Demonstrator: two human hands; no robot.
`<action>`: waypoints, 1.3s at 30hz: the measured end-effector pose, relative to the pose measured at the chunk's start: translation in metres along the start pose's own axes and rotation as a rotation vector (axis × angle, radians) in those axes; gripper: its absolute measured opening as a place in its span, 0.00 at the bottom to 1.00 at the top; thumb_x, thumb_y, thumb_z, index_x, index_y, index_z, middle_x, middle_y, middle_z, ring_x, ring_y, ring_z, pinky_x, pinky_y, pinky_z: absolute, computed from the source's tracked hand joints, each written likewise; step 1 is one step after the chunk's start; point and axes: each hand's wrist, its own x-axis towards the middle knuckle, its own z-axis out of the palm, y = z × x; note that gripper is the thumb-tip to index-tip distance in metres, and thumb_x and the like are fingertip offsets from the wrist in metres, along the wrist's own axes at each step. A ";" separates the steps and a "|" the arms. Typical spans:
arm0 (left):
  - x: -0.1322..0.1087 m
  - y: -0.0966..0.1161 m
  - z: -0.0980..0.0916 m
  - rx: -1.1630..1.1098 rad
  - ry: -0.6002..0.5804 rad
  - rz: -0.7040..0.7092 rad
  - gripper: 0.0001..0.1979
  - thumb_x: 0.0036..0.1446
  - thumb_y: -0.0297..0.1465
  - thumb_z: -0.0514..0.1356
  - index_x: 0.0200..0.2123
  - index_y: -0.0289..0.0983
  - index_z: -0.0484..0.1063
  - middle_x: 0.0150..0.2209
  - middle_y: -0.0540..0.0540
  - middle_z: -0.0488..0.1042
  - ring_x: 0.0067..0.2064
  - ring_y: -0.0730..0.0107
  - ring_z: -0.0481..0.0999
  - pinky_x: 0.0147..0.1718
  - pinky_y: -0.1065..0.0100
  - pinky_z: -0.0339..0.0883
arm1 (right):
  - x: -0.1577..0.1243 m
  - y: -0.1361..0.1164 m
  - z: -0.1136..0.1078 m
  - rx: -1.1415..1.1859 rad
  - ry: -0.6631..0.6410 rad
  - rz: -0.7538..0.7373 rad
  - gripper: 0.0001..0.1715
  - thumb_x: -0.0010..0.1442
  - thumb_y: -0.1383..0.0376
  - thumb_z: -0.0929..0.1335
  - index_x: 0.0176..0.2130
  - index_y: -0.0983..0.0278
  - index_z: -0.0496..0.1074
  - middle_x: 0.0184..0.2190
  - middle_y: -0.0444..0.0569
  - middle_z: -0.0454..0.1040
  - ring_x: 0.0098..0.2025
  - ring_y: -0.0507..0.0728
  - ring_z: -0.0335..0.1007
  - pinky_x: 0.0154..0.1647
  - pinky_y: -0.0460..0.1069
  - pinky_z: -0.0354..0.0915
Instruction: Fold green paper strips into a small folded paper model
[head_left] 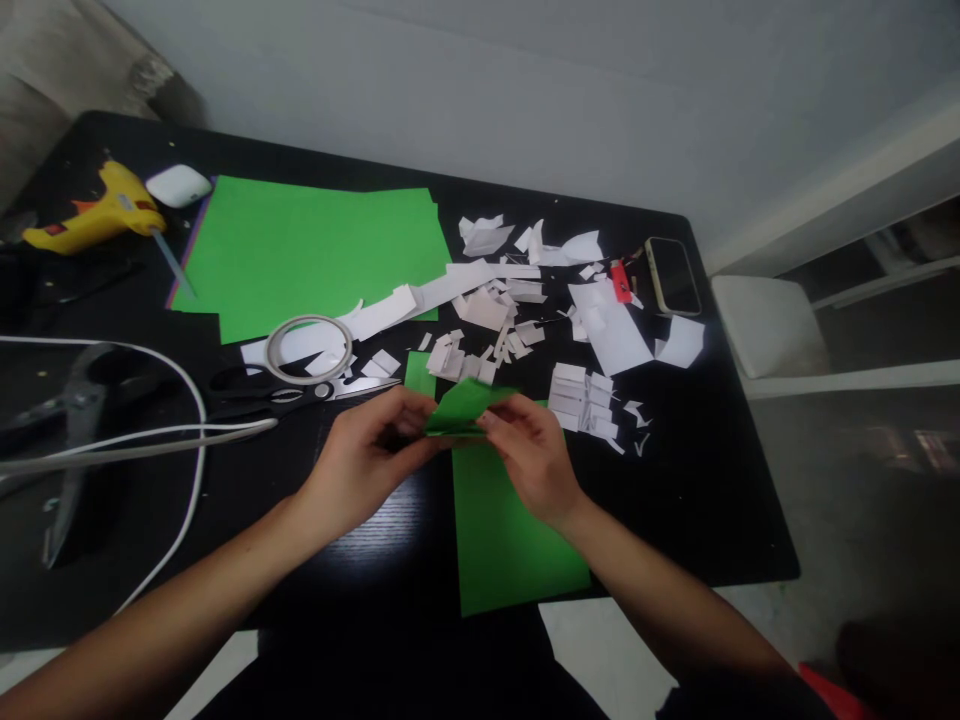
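Note:
Between my two hands is a small folded piece of green paper (463,404), raised over the black table. My left hand (367,450) is closed on its left side, thumb below and fingers behind. The fingers of my right hand (536,455) pinch the right side, where the paper's edge looks blurred. Under my right hand lies a larger green sheet (510,550), reaching the table's front edge. A small green strip (421,373) sits just behind my left fingers. Black-handled scissors (322,391) lie left of my left hand, their blades partly open.
White paper scraps (487,310) are scattered behind my hands. A tape roll (308,350), green sheets (322,250), a yellow glue gun (112,212) and a white case (178,186) are at left. White cables (196,480) loop there. A phone (673,276) lies at far right.

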 end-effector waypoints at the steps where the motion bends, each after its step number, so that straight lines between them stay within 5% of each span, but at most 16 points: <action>1: 0.000 0.000 -0.001 0.016 -0.005 -0.001 0.06 0.57 0.29 0.69 0.39 0.40 0.77 0.31 0.50 0.81 0.32 0.68 0.81 0.32 0.68 0.75 | 0.000 -0.001 0.000 -0.031 -0.006 -0.008 0.10 0.61 0.55 0.76 0.39 0.57 0.80 0.35 0.45 0.80 0.40 0.58 0.79 0.44 0.56 0.79; 12: -0.003 -0.005 0.000 -0.004 -0.046 -0.022 0.14 0.56 0.29 0.70 0.45 0.41 0.75 0.37 0.47 0.81 0.36 0.67 0.81 0.36 0.67 0.76 | -0.003 -0.005 0.001 -0.132 -0.028 -0.018 0.08 0.59 0.59 0.77 0.40 0.57 0.81 0.39 0.46 0.83 0.43 0.58 0.80 0.46 0.54 0.76; 17: -0.005 0.000 -0.007 -0.114 -0.169 0.038 0.25 0.55 0.23 0.65 0.56 0.40 0.70 0.48 0.42 0.80 0.47 0.59 0.82 0.49 0.59 0.77 | 0.002 -0.003 0.001 -0.174 0.083 0.037 0.14 0.55 0.56 0.79 0.39 0.58 0.79 0.35 0.45 0.81 0.40 0.58 0.80 0.44 0.54 0.76; 23: -0.004 0.005 -0.007 0.009 0.042 0.064 0.01 0.64 0.29 0.63 0.39 0.39 0.73 0.33 0.49 0.78 0.32 0.70 0.77 0.32 0.69 0.73 | 0.001 -0.002 0.003 -0.172 0.130 -0.010 0.16 0.54 0.58 0.80 0.35 0.59 0.73 0.31 0.42 0.76 0.34 0.54 0.75 0.36 0.50 0.74; 28: -0.002 0.004 -0.003 0.129 0.056 0.100 0.04 0.60 0.27 0.68 0.39 0.40 0.79 0.34 0.50 0.81 0.34 0.71 0.80 0.35 0.71 0.75 | 0.000 -0.004 0.004 -0.205 0.098 -0.067 0.09 0.56 0.60 0.79 0.36 0.58 0.79 0.34 0.44 0.79 0.37 0.55 0.78 0.42 0.53 0.76; 33: -0.001 0.003 -0.005 0.144 0.070 0.071 0.07 0.59 0.29 0.71 0.41 0.41 0.82 0.36 0.50 0.83 0.35 0.70 0.81 0.37 0.69 0.77 | -0.002 -0.002 0.004 -0.189 0.074 -0.068 0.12 0.53 0.63 0.81 0.39 0.56 0.82 0.37 0.45 0.83 0.40 0.57 0.80 0.46 0.56 0.79; 39: 0.000 0.000 -0.006 0.215 0.064 0.221 0.06 0.61 0.27 0.69 0.42 0.42 0.83 0.38 0.49 0.83 0.38 0.69 0.81 0.38 0.68 0.74 | -0.004 0.000 0.003 -0.288 0.097 -0.214 0.08 0.58 0.65 0.79 0.39 0.55 0.83 0.37 0.44 0.83 0.40 0.56 0.80 0.45 0.54 0.78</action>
